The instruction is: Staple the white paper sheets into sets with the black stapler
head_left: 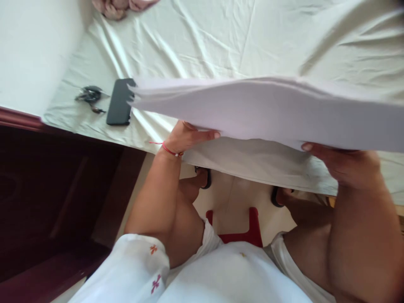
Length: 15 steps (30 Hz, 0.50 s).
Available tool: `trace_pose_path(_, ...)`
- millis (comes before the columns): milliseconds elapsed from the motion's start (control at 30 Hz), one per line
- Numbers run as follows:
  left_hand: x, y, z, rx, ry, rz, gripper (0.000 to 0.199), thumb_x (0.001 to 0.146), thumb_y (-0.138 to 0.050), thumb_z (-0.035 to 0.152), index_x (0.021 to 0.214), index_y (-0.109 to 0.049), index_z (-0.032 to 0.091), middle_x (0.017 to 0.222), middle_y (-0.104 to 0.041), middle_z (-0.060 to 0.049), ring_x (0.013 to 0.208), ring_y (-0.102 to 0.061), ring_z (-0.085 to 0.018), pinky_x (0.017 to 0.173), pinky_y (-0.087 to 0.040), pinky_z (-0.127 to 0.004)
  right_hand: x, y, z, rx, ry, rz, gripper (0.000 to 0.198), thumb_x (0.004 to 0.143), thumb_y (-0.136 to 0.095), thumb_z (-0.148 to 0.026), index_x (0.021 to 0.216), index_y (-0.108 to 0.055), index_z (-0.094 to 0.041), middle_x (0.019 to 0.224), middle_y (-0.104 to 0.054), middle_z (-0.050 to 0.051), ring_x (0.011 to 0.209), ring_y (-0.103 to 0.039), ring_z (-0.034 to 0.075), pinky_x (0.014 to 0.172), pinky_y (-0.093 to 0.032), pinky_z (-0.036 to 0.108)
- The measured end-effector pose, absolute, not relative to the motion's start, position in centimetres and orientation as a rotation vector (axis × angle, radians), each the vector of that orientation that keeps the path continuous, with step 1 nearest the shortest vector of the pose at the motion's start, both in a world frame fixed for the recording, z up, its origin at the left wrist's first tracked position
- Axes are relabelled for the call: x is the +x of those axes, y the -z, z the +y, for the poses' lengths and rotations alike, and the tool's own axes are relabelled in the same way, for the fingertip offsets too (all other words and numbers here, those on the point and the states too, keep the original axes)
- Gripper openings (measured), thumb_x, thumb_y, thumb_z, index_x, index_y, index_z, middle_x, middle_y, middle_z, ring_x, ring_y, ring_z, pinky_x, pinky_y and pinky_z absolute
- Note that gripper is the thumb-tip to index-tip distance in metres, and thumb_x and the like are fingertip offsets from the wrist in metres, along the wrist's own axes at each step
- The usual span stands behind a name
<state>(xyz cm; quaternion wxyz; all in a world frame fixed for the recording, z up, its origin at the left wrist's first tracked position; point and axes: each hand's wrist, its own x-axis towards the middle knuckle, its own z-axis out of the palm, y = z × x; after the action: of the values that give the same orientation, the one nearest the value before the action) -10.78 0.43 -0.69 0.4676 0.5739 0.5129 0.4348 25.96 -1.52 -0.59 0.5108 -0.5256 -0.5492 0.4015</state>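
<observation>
A wide stack of white paper sheets [252, 109] is held up in front of me, bowed in the middle. At its left end the sheets' corners fan apart, and its right end runs out of view. My left hand [191, 136], with a red string bracelet at the wrist, grips the near edge with the thumb on top. Farther right, my right hand [344, 162] is closed on the same edge, thumb on top as well. The other fingers of both hands are mostly hidden beneath the paper.
A pale green sheet [214, 42] with wrinkles covers the bed-like surface. On it lie a flat dark grey case [118, 103], a black cable bundle [90, 95] and pink cloth [115, 8]. Below are a red stool [255, 227] and dark wooden furniture [53, 202].
</observation>
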Motion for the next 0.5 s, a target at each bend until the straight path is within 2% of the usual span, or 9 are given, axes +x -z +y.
trace_pose_path(67,-10.9,0.9,0.6,1.435,-1.029,1.304,0.046,0.060,-0.095,0.036,0.096,-0.075,0.016,0.105,-0.077,-0.009,0.110,-0.070,-0.033,0.103,-0.057,-0.055,26.0,0.7,-1.5,-1.309,-0.986,-1.333,0.027,0.060,-0.094,-0.018,0.080,-0.076,-0.024,0.091,-0.076,-0.003,0.092,-0.072,0.019,0.098,-0.060,0.042)
trace_pose_path(200,-10.8,1.1,0.8,1.492,-1.024,1.276,0.048,0.070,-0.090,0.042,0.106,-0.074,0.015,0.113,-0.076,-0.010,0.115,-0.069,-0.032,0.108,-0.056,-0.051,25.5,0.5,-1.1,-1.150,-1.014,-1.278,0.034,0.061,-0.092,-0.013,0.088,-0.076,-0.024,0.099,-0.077,-0.001,0.114,-0.070,0.022,0.111,-0.053,0.044)
trace_pose_path(300,-10.4,0.9,1.0,1.537,-1.005,1.259,0.052,0.076,-0.086,0.048,0.115,-0.073,0.015,0.120,-0.075,-0.011,0.120,-0.068,-0.031,0.112,-0.054,-0.050,25.1,0.1,-0.9,-1.164,-1.035,-1.267,0.034,0.061,-0.092,-0.013,0.090,-0.076,-0.024,0.107,-0.077,0.000,0.122,-0.068,0.023,0.116,-0.050,0.045)
trace_pose_path(400,-9.8,0.7,1.0,1.541,-1.055,1.244,0.046,0.083,-0.079,0.054,0.109,-0.076,0.016,0.115,-0.076,-0.009,0.119,-0.069,-0.028,0.114,-0.054,-0.046,25.0,-0.4,-0.9,-1.212,-1.055,-1.205,0.035,0.063,-0.093,-0.019,0.095,-0.079,-0.024,0.108,-0.078,0.002,0.125,-0.067,0.026,0.117,-0.050,0.048)
trace_pose_path(500,-9.4,0.6,1.0,1.438,-1.081,1.230,0.040,0.087,-0.075,0.056,0.097,-0.078,0.017,0.106,-0.077,-0.007,0.110,-0.072,-0.026,0.107,-0.058,-0.044,25.4,-0.8,-1.3,-1.350,-1.144,-1.104,0.034,0.063,-0.095,-0.025,0.094,-0.081,-0.022,0.103,-0.079,0.002,0.121,-0.069,0.027,0.116,-0.053,0.049)
